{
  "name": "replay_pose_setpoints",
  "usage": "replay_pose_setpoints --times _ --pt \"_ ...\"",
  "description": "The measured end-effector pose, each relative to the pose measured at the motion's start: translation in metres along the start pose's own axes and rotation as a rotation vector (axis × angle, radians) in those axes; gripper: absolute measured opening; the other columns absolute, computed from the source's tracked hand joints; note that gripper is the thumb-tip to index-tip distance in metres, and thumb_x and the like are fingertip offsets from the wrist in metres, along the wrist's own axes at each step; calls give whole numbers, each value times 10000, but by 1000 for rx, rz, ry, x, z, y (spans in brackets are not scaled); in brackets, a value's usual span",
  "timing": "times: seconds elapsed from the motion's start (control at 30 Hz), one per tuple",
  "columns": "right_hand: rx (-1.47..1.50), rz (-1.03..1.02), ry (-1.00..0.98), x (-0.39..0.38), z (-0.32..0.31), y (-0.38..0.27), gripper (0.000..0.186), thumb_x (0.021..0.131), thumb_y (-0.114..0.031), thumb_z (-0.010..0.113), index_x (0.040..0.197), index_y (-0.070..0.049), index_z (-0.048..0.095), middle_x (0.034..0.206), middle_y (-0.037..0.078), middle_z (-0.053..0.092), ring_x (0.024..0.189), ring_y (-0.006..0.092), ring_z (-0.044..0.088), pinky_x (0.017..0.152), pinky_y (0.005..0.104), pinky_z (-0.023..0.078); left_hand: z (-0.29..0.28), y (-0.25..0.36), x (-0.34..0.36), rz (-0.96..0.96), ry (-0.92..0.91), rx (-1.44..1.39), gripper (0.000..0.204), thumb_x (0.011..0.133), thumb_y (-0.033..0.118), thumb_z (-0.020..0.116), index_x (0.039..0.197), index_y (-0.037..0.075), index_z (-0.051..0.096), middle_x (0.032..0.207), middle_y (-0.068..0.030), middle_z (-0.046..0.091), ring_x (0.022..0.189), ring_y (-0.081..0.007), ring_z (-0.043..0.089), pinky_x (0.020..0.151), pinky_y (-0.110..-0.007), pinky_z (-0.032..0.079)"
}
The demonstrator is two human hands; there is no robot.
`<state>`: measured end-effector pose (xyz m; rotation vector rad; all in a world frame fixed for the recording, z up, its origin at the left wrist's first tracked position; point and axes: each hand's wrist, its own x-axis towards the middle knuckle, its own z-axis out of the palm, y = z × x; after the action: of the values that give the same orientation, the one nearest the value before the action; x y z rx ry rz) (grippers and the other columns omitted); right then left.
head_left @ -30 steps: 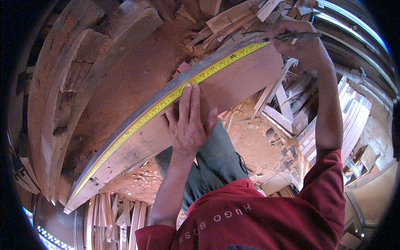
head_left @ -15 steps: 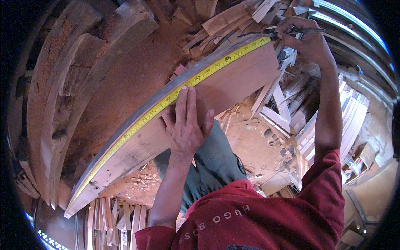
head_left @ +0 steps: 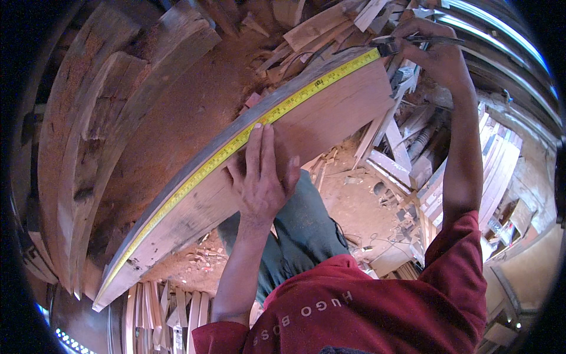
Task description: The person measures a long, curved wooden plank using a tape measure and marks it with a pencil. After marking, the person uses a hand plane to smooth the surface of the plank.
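Observation:
A long wooden plank [head_left: 345,103] lies slantwise in front of me, from lower left to upper right. Along its far edge runs the yellow blade of a tape measure [head_left: 283,108], drawn out nearly the full length. My left hand [head_left: 259,183] rests on the plank with fingers stretched, two fingertips touching the blade's near edge. At the plank's right end, my right hand [head_left: 433,56] is closed round the dark case [head_left: 386,46] of the tape measure. A thin dark stick [head_left: 442,40], perhaps a pencil, also sticks out of that hand; its kind is unclear.
Thick curved timbers [head_left: 138,112] dusted with sawdust stand at the left. Offcuts [head_left: 315,32] are heaped beyond the plank's right end. Stacked boards [head_left: 498,171] stand at the right, and upright slats [head_left: 156,312] at the lower left. Wood chips litter the floor.
My right hand has shifted and turned slightly, showing more of the tape case at the plank's end. The left hand stays in nearly the same place on the plank.

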<state>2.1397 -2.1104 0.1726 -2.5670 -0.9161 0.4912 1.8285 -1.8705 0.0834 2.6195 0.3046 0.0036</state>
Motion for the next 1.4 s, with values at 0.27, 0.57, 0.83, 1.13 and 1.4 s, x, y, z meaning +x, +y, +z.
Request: replay_pose_setpoints --times 0.27,0.57,0.83,1.13,1.4 --pt "184 80 381 -10 16 9 247 942 -157 659 1167 -58 688 917 70 727 863 139 668 807 282 528 5 0 1 25 76 10 638 896 513 595 1412 141 539 1483 -30 462 1225 -391 469 1031 -561 369" --pt "45 33 550 -23 61 -38 295 1024 -160 539 1281 -43 624 1234 97 673 1141 185 618 968 338 497 -4 -9 -9 52 112 -136 635 883 486 625 1415 155 519 1451 -52 484 1198 -356 495 999 -512 411" --pt "-151 -99 285 -19 105 -102 382 958 -114 614 1334 -56 577 1326 98 621 1254 221 554 1088 377 404 -29 -42 -41 2 307 -269 581 829 379 704 1347 152 573 1340 -58 554 1077 -317 535 910 -442 460" --pt "-31 56 -181 -10 54 -12 430 954 -82 531 1384 -77 533 1346 141 588 1249 252 541 1044 365 428 -57 -113 -195 -170 313 -181 512 825 298 717 1297 140 591 1219 -65 582 980 -293 557 830 -455 446" --pt "-252 13 -269 2 38 54 535 838 -22 657 1361 -39 543 1282 175 626 1202 292 588 1022 406 456 -69 -119 -224 -413 377 -272 431 858 237 687 1250 84 594 1166 -127 581 1012 -337 542 866 -448 444"
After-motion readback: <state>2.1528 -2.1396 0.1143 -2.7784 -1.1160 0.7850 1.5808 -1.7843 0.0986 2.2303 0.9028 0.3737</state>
